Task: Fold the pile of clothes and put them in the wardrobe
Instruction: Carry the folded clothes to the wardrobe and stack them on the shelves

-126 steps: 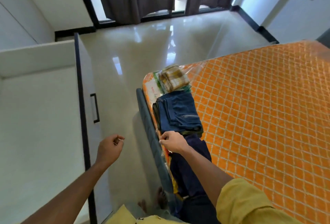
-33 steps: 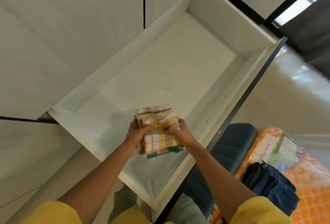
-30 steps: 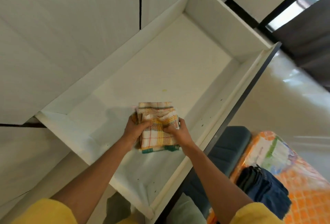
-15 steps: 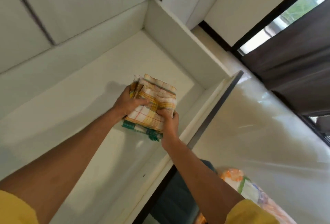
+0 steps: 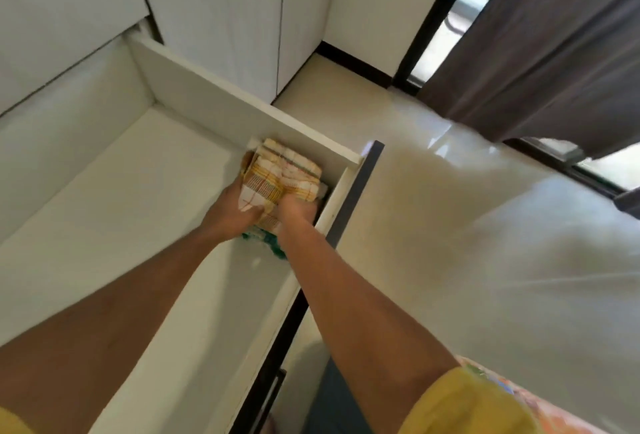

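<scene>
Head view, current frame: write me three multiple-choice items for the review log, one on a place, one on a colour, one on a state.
1. Where in the drawer do the folded checked cloths sit?
A) in the corner where its side wall meets its front panel
B) in the middle of its floor
C) draped over its front panel

2. What colour is the sleeve on the right arm?
A) blue
B) yellow
C) white

3. How do the hands stand?
A) both hang idle
B) only the left touches the cloths
C) both hold the cloths

Answers:
1 A: the cloths are tucked against both walls.
2 B: yellow fabric shows at the arm's upper end.
3 C: the left hand and right hand are both closed on the cloths' near edge.
</scene>
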